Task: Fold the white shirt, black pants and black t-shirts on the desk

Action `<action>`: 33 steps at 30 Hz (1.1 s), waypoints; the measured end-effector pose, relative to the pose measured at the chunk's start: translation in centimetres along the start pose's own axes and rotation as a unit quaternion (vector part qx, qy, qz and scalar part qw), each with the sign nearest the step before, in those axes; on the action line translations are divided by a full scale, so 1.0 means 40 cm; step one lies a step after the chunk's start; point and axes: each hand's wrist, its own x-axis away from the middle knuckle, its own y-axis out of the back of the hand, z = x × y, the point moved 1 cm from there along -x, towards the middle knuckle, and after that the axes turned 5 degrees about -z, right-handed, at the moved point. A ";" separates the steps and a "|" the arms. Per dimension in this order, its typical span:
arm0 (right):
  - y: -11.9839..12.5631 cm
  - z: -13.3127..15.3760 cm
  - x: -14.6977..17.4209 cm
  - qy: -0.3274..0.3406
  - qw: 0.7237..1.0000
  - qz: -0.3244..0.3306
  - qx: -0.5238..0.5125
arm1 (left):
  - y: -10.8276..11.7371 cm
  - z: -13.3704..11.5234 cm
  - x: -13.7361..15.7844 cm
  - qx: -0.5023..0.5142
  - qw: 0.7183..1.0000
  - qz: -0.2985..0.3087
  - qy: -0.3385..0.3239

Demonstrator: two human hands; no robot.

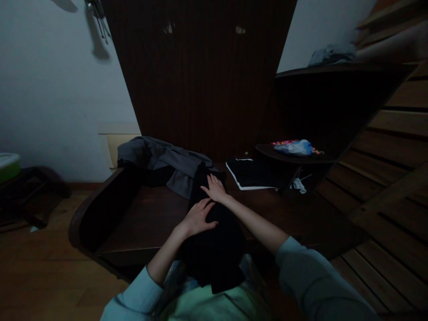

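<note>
A black garment [214, 249] lies lengthwise over the dark wooden bench [157, 218] and hangs over its front edge toward my lap. My left hand [199, 218] rests flat on it, fingers stretched and thumb apart. Farther up the cloth, my right hand [216, 188] also lies flat with spread fingers. Neither hand grips anything. Just beyond the hands, a rumpled grey garment [167, 156] is draped along the bench back and over its left arm. The black garment's exact kind is too dark to make out.
Right of my hands lies a folded black cloth with a white edge [250, 174]. A small shelf [267, 151] holds a blue-white plastic bag [294, 147]. Wooden slats [384, 178] stand at the right. A green container [9, 167] sits on a dark stool [33, 187] at the left.
</note>
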 end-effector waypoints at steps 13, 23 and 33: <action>-0.002 -0.005 -0.005 0.005 1.000 0.003 0.007 | 0.040 -0.003 0.092 0.083 0.994 0.013 -0.073; 0.024 -0.016 -0.008 -0.015 0.995 -0.070 -0.067 | 0.034 0.000 0.087 0.112 0.992 -0.010 -0.057; 0.109 -0.137 0.021 -0.191 0.975 -0.007 -0.115 | 0.082 0.059 0.060 0.096 0.972 -0.149 0.155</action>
